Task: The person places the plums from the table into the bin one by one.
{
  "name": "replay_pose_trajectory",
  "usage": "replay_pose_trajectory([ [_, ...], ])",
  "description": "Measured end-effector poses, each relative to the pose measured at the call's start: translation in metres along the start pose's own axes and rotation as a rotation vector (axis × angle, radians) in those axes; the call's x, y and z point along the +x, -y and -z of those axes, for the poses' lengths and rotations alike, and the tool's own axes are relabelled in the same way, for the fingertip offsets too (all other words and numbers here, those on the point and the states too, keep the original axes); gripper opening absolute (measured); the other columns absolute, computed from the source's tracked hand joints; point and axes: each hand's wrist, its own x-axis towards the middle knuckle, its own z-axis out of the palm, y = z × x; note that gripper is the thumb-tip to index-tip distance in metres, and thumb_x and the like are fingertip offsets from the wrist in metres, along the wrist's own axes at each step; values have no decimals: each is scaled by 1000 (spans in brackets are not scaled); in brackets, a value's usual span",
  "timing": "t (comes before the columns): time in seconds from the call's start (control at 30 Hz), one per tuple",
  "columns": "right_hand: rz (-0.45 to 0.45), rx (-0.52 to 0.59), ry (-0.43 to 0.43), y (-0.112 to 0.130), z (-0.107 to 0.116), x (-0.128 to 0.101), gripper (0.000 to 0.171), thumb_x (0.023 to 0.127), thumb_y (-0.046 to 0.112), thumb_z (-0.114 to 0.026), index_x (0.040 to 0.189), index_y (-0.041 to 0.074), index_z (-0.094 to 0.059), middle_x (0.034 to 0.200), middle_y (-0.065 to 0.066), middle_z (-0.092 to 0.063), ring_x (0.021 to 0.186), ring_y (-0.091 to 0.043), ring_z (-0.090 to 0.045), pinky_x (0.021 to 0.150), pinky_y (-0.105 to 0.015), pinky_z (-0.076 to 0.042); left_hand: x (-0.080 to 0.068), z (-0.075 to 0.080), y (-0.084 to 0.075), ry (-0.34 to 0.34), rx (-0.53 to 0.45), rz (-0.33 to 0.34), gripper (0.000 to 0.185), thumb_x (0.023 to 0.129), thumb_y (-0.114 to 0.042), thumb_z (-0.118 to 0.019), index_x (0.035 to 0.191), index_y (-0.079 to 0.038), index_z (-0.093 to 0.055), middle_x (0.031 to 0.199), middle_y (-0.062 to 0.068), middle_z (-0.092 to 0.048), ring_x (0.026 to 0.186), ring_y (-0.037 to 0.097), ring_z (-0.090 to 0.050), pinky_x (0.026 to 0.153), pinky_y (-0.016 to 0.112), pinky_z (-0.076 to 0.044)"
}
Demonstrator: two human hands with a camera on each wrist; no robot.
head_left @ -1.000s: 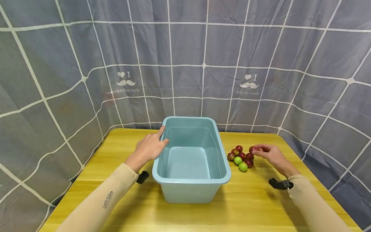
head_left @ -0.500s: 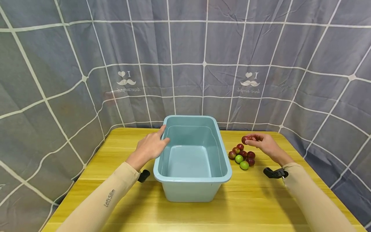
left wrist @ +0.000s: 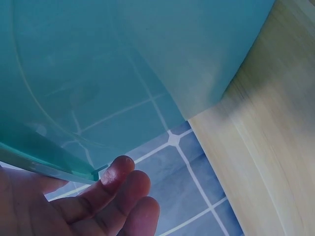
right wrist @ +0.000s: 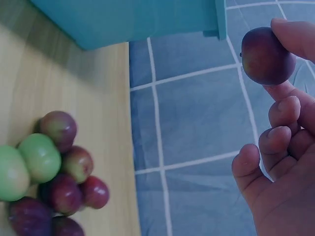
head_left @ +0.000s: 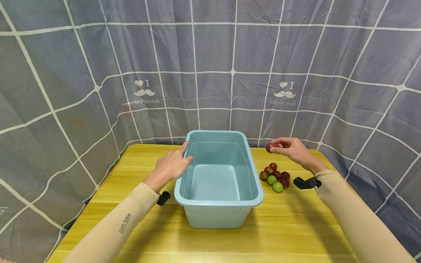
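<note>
The tub (head_left: 218,179) between the hands is pale teal. The plum (head_left: 270,147) in the right hand (head_left: 294,150) is dark red; the pile (head_left: 274,176) below it mixes dark red and bright green. The bench (head_left: 138,204) is yellow wood-grain, the curtain (head_left: 210,65) grey-blue with a white grid.

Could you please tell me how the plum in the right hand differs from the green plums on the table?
The held plum is dark red; the green plums are bright green. The held plum is lifted off the table, pinched in the right hand near the basin; the green plums lie on the table among red ones. Both kinds are small, round and alike in size.
</note>
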Motion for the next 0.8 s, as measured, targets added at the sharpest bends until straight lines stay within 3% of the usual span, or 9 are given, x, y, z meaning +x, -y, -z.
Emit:
replay_pose_trajectory([
  [0.2,30,-8,15,20,1,13,40,94,34,-72,121,5,-70,87,-5,-55,79,-17,-50,71,-28,-44,0,1,0,2,4,-2,73,99,-50,-38,164,-28,-14,92,8,-63,75,24,-59,55,38,-42],
  [0.37,43,-38,46,36,-1,24,39,93,38,-72,118,8,-71,86,-7,-53,79,-18,-49,71,-29,-42,0,1,0,0,5,-1,72,99,-50,-38,164,-29,-14,102,9,-65,76,24,-59,55,38,-43],
  [0.53,70,-81,78,50,-4,31,36,93,37,-73,115,8,-70,86,-8,-51,80,-19,-49,72,-30,-41,0,0,-1,9,3,2,73,99,-50,-38,164,-29,-14,97,9,-64,76,25,-59,56,38,-43],
  [0.67,88,-103,72,66,-9,37,30,92,31,-74,112,9,-71,84,-7,-50,78,-18,-48,71,-30,-40,0,1,0,3,5,7,73,98,-51,-39,164,-29,-14,116,11,-67,81,25,-60,56,38,-43],
  [0.8,86,-132,73,88,-18,38,25,92,23,-74,111,6,-71,81,-9,-52,75,-19,-47,69,-30,-39,-1,1,1,2,5,8,73,98,-50,-39,164,-29,-14,113,10,-67,81,25,-60,56,39,-43],
])
